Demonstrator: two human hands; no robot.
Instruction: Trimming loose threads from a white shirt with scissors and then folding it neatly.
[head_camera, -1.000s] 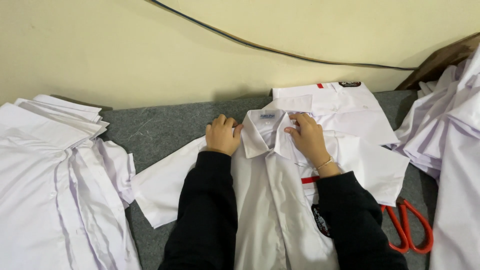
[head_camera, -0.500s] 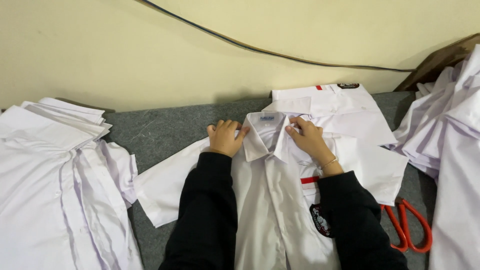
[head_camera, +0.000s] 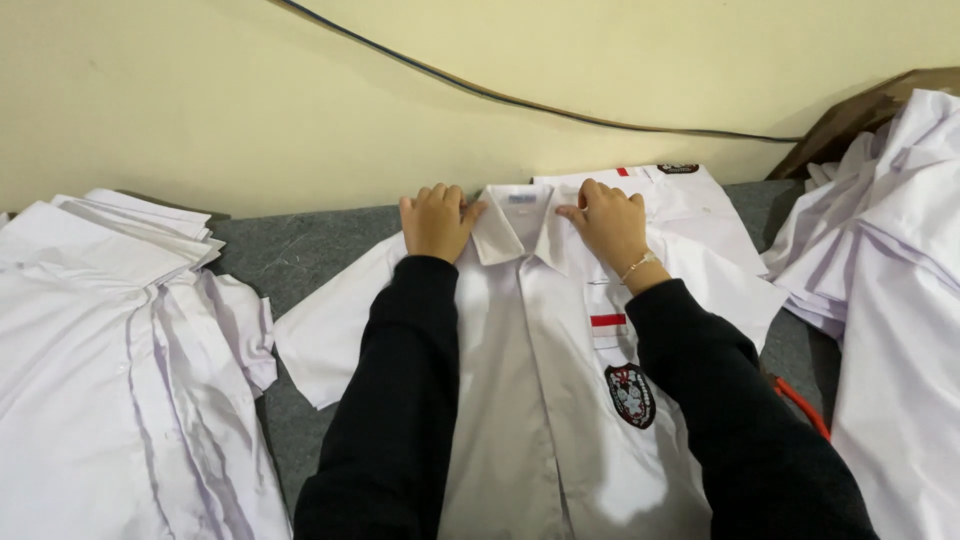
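A white short-sleeved shirt (head_camera: 530, 400) lies face up on the grey felt table (head_camera: 300, 260), with a red stripe and a dark round badge on its chest. My left hand (head_camera: 436, 220) presses on the left side of the collar (head_camera: 520, 222). My right hand (head_camera: 607, 222), with a thin bracelet at the wrist, presses on the right side of the collar. Both arms are in black sleeves.
A pile of white shirts (head_camera: 110, 360) lies at the left and another pile (head_camera: 890, 280) at the right. A second folded white shirt (head_camera: 690, 195) lies behind the one under my hands. Red scissor handles (head_camera: 800, 405) peek out by my right arm. A dark cable (head_camera: 520, 100) runs along the cream wall.
My hands have spread apart along the collar to its two sides, and the shirt now lies straighter in front of me. The view has shifted slightly to the right.
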